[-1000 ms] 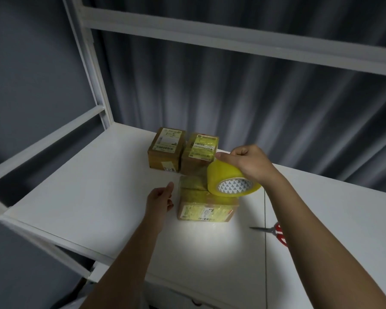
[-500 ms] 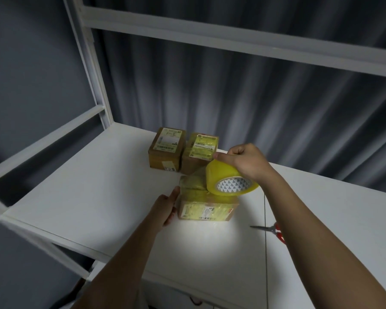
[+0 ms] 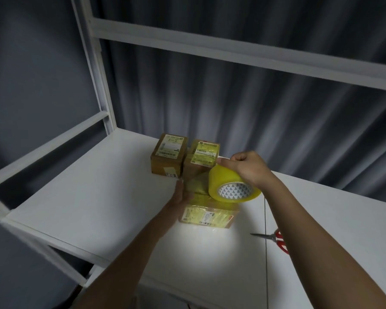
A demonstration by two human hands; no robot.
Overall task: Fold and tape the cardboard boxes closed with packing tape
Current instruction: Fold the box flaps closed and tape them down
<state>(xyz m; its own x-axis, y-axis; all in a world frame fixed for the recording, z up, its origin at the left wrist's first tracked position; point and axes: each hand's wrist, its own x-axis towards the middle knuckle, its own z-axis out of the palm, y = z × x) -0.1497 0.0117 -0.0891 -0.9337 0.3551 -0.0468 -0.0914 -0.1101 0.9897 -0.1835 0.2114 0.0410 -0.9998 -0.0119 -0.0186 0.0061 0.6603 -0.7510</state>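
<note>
- I see the near box mid-table, my flat left hand pressing its left side.
- My right hand grips the tape roll above it; strip seems attached.
- Two boxes crowd behind; scissors right; bare white table left.

Three small brown cardboard boxes, one yellow roll of packing tape and one pair of red-handled scissors at centre and lower right; two bare hands.
</note>
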